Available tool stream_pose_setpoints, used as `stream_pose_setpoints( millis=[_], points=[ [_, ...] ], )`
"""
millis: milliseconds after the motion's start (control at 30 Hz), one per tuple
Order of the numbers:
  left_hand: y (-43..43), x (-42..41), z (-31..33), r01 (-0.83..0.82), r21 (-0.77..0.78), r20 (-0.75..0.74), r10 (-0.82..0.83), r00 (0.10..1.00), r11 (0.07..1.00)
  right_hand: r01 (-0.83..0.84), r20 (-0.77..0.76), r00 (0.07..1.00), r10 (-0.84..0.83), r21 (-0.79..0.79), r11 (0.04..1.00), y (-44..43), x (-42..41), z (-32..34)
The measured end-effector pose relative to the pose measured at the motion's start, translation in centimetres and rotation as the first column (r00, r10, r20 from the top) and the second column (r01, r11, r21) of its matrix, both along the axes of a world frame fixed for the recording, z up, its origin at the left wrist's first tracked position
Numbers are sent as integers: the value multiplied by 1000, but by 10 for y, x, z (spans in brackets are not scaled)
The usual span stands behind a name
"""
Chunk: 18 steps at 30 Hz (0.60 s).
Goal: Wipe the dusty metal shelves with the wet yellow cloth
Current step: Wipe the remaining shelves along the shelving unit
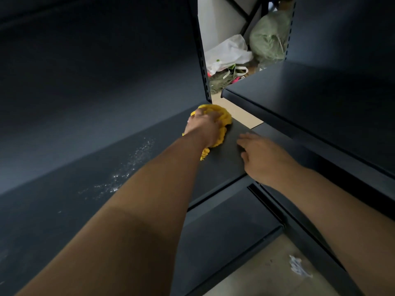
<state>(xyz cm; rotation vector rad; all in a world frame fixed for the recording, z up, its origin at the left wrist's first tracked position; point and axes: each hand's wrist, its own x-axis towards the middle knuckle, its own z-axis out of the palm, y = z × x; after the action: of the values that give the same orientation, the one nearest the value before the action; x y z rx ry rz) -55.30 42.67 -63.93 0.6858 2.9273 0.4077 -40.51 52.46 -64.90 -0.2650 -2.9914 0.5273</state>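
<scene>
A dark metal shelf point(89, 189) runs from the lower left up to a corner at the middle. At that far corner my left hand point(203, 127) presses down on the bunched yellow cloth point(222, 118), which sticks out past the fingers and below the wrist. My right hand point(263, 157) lies flat with spread fingers on the shelf's right front edge, a short way from the cloth. Glistening wet drops point(128, 167) streak the shelf surface left of my forearm.
A second dark shelf unit point(320, 97) stands to the right, with a lower shelf point(230, 227) beneath. Between the units, a slotted upright point(203, 67), white and green bags point(230, 52) and a pile of clutter. Bare concrete floor with a crumpled scrap point(298, 267) at lower right.
</scene>
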Motion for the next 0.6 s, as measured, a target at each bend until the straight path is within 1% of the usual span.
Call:
stream_pose_setpoints(
  millis=[100, 233, 333, 467, 600],
  points=[
    [-1, -10, -1, -83, -56, -44, 81, 996, 995, -33, 9, 999, 32, 73, 997, -4, -9, 2],
    [-17, -14, -1, -177, -105, -96, 167, 981, 979, -92, -42, 994, 100, 170, 981, -19, -19, 5],
    [-49, -10, -3, -261, -114, -106, 250, 963, 958, -115, -50, 991, 125, 171, 979, -37, -21, 5],
    [-103, -5, -2, -329, -119, -108, 317, 942, 937, -157, -53, 985, 167, 158, 975, -67, -19, 6],
    [-153, 2, -1, -398, -120, -80, 391, 917, 909, -212, -47, 974, 223, 176, 961, -101, -20, 8]
  ],
)
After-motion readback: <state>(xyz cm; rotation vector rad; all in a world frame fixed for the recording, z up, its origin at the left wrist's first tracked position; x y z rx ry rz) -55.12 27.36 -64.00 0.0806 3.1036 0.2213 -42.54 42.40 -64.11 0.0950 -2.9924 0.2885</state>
